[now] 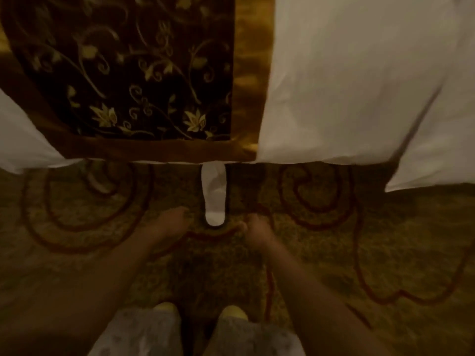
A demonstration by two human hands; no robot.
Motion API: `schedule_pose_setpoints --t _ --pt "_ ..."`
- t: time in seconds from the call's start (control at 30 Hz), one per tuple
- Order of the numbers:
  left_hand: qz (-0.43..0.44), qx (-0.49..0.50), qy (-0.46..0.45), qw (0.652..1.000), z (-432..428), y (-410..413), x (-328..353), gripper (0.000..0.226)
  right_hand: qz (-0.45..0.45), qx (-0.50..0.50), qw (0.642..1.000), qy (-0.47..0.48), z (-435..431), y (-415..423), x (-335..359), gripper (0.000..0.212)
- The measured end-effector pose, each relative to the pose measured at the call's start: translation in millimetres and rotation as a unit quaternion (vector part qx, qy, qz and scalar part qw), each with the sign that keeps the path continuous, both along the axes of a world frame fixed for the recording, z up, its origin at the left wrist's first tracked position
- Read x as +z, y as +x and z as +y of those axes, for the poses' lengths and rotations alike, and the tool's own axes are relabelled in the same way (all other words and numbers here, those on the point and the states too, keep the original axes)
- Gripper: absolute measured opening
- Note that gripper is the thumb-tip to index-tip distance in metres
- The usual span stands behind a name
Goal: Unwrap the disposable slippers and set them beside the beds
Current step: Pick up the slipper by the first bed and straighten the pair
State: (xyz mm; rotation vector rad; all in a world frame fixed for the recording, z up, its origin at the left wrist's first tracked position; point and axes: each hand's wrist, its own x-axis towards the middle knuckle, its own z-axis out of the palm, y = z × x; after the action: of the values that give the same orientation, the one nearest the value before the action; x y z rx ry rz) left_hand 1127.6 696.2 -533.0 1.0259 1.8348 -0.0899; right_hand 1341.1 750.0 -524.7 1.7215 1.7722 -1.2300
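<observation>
A white disposable slipper (214,195) lies on the patterned carpet with its toe end tucked under the bed's edge and its heel toward me. A second slipper, if there is one, is hidden or stacked with it; the blur does not let me tell. My left hand (169,222) hovers just left of the heel, fingers loosely apart, holding nothing. My right hand (254,231) is just right of the heel with fingers curled in, and I see nothing in it.
The bed (359,86) fills the top, white sheets with a dark floral runner (133,73) edged in gold. Brown swirl-patterned carpet (359,240) spreads around. My feet in yellow footwear (232,312) stand at the bottom centre.
</observation>
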Motion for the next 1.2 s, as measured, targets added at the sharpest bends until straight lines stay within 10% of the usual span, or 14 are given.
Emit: schedule_pose_setpoints --t 0.5,0.67,0.8,1.2 --pt "0.002 0.167 0.064 0.984 89 14 -265 0.052 0.028 -0.009 0.997 0.071 89 -71 -282 0.053" --pt "-0.117 0.385 0.117 0.908 92 22 -269 0.050 0.048 -0.112 0.989 0.085 83 -83 -296 0.077" --pt "-0.214 0.461 0.142 0.850 78 23 -266 0.043 0.126 -0.168 0.969 0.129 83 -76 -291 0.051" --pt "-0.192 0.436 0.190 0.859 60 17 -262 0.033 0.003 -0.210 0.960 0.187 104 4 -288 0.058"
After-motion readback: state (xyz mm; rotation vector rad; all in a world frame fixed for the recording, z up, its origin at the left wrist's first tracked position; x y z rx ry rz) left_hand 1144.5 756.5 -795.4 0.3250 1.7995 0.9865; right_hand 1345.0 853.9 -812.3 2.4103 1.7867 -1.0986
